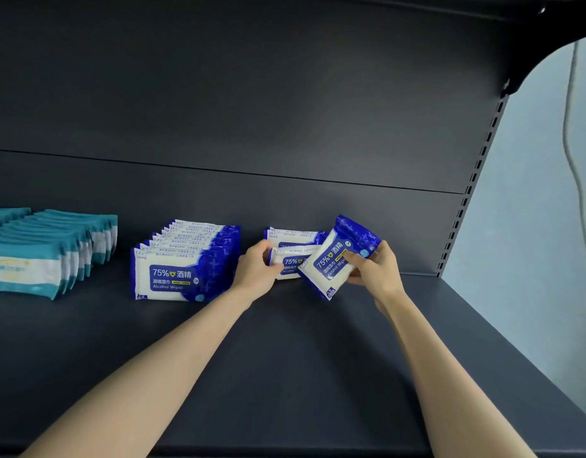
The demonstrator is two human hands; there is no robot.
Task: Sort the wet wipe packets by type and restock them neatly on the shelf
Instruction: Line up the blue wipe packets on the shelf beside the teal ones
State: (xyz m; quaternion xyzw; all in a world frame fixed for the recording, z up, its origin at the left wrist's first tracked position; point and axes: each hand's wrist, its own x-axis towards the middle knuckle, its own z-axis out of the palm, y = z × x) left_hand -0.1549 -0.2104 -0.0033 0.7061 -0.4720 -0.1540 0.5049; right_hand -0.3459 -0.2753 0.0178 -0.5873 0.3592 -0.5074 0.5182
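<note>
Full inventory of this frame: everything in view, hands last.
teal packets: many, exact count unclear, teal and white, in rows at the shelf's far left, cut off by the frame
full blue row: about ten, blue and white alcohol wipes, standing front to back, centre-left
short blue row: three or so, blue and white, right of the full row
tilted blue packet: one, blue and white, in front of the short row's right end
shelf: one, dark grey, under the packets
back panel: one, dark grey, behind them
slotted upright: one, dark, right edge
cable: one, grey, hanging by the pale wall
left hand: grips the short blue row's left end
right hand: pinches the tilted blue packet
</note>
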